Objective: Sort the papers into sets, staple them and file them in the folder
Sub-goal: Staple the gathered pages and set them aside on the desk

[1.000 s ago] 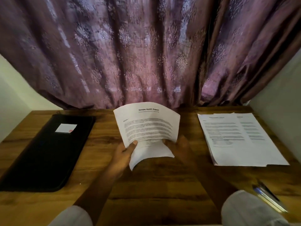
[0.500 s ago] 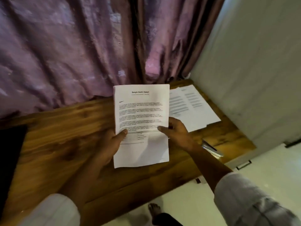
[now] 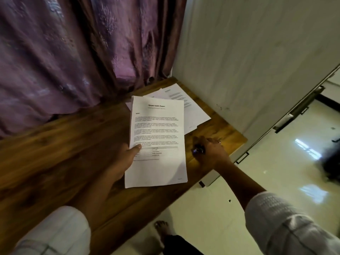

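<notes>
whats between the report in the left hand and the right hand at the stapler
Only a strip of bare wooden table separates the report, held by the left hand, from the right hand on the stapler, as the head view shows.

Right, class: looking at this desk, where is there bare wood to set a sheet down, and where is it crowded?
Free: the wide stretch of table between the curtain and the left hand; the near strip below the held set. Crowded: the far right corner, with loose papers, right hand and stapler.
</notes>
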